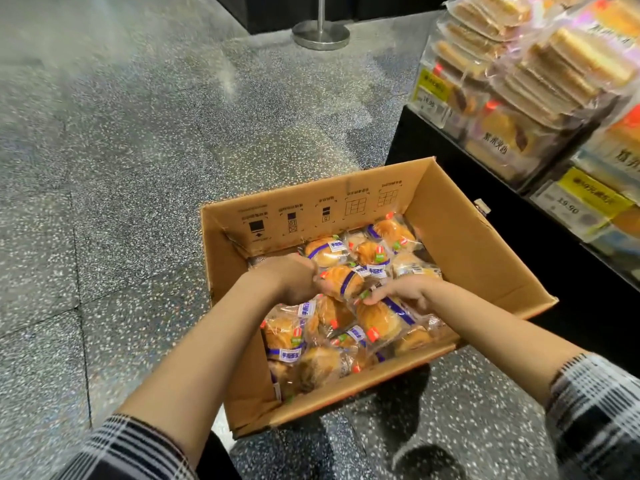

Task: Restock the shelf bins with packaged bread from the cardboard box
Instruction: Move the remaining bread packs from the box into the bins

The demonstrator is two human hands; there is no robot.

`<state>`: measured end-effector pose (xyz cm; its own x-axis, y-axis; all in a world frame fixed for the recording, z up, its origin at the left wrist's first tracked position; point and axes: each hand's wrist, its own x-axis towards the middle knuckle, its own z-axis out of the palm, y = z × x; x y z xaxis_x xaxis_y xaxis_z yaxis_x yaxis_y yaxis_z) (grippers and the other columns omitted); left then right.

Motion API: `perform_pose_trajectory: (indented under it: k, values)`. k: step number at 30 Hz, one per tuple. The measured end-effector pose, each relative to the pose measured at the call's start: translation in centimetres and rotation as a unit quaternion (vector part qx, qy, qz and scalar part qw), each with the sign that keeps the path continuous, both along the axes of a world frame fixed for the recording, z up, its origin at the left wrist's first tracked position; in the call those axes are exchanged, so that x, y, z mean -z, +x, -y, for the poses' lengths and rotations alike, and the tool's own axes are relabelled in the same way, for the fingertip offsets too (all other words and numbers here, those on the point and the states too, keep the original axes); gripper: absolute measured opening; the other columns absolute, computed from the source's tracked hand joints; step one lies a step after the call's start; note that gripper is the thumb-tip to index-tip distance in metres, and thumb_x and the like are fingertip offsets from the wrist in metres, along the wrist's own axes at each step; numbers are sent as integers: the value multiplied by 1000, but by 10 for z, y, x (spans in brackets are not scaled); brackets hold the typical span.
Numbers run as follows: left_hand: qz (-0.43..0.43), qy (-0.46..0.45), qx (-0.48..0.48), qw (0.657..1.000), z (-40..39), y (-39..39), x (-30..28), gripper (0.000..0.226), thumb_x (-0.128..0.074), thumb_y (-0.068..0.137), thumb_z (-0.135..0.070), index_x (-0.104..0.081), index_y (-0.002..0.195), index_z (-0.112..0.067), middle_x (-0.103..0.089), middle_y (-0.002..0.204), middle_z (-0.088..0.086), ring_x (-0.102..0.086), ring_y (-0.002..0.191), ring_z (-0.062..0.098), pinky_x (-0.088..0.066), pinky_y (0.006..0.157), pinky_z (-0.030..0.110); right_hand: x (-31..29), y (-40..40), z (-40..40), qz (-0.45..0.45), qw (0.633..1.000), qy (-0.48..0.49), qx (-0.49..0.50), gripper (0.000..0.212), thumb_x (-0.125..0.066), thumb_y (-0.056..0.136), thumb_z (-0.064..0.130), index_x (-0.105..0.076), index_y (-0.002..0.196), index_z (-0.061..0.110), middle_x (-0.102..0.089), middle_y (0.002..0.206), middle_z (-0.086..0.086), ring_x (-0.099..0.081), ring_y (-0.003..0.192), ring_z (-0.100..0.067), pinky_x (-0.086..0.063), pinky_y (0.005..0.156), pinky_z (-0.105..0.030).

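Note:
An open cardboard box (460,244) stands on the floor, holding several clear-wrapped golden bread rolls with blue labels. Both my hands are inside it. My left hand (294,277) grips the left end of one bread packet (343,280) lifted above the pile. My right hand (403,291) has its fingers curled round the wrapper of another packet (379,318) just below it. Further loose packets (287,336) lie under and around both hands.
The shelf bins (519,109) at the right are stacked with packaged sliced bread and cakes, with yellow price tags (581,199) on their fronts. A black shelf base (467,168) sits behind the box. A metal stanchion base (320,34) stands on the speckled floor at the top.

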<state>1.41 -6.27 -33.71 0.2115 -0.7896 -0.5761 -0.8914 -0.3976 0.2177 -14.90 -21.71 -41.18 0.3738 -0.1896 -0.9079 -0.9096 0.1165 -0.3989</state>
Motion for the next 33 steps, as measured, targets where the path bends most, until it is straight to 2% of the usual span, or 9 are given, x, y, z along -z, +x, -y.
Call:
perform_pose_trajectory:
  k: [2, 7, 11, 15, 17, 21, 26, 29, 33]
  values:
    - [-83, -27, -81, 993, 3, -2, -4, 78, -35, 87, -71, -50, 134, -11, -54, 132, 12, -53, 115, 25, -43, 96, 36, -9, -13, 3, 64, 994, 11, 92, 110, -95, 30, 46, -58, 124, 3, -65, 121, -19, -59, 116, -35, -42, 105, -49]
    - [-342, -29, -176, 922, 10, -8, -7, 85, -58, 62, -83, -64, 111, -14, -66, 104, 10, -62, 76, 15, -47, 58, 23, -31, -20, -7, 278, 911, 65, 297, 89, -93, 47, 31, -59, 124, 1, -65, 120, -19, -61, 111, -34, -46, 101, -48]
    - [-431, -111, -274, 853, 18, -8, -4, 58, -84, 64, -36, -60, 109, -7, -72, 97, 8, -71, 80, 20, -57, 76, 38, -48, -1, -15, 338, 863, 67, 370, 47, -70, 69, 40, -62, 104, 10, -69, 101, -11, -66, 92, -22, -55, 82, -36]
    - [-462, -224, -404, 757, 19, 9, -1, 74, -87, 42, -11, -62, 111, 0, -70, 97, 13, -69, 77, 21, -55, 55, 24, -40, 19, 4, 313, 843, 56, 435, 47, -37, 97, 52, -61, 84, 14, -71, 82, -11, -64, 84, -23, -54, 76, -34]
    - [-404, -276, -436, 756, 20, 17, 5, 65, -89, 43, -1, -65, 102, -11, -69, 95, 10, -68, 83, 21, -58, 66, 29, -19, 26, 15, 250, 888, -49, 384, 35, -45, 100, 32, -64, 92, 4, -73, 73, -7, -67, 75, -20, -56, 67, -28]
    - [-287, -331, -467, 768, 23, 28, 10, 64, -95, 40, -9, -64, 93, -26, -70, 101, 5, -67, 96, 22, -55, 86, 43, 36, 40, 20, 94, 942, -312, 82, 17, -59, 93, 16, -64, 99, 1, -68, 102, -15, -64, 92, -28, -54, 71, -24]
    - [-266, -360, -532, 719, 22, 34, 8, 78, -94, 45, -6, -57, 112, -22, -68, 110, 5, -65, 97, 18, -56, 84, 39, 60, 56, -6, -23, 943, -316, -99, 48, -56, 93, 45, -42, 60, 12, -52, 73, -7, -51, 71, -21, -38, 59, -29]
    - [-332, -390, -550, 659, 25, 32, 2, 88, -91, 46, 1, -51, 122, -20, -67, 111, 9, -67, 94, 19, -59, 75, 36, 69, 53, -4, 7, 961, -274, -45, 51, -64, 85, 51, -41, 60, 13, -45, 64, -3, -46, 63, -19, -34, 56, -30]
    - [-335, -402, -527, 670, 28, 23, -4, 105, -91, 47, 2, -42, 137, -18, -65, 109, 8, -63, 104, 19, -56, 84, 39, 70, 45, 2, 33, 981, -191, 12, 48, -77, 74, 49, -59, 90, 7, -58, 92, -6, -56, 81, -21, -45, 70, -31]
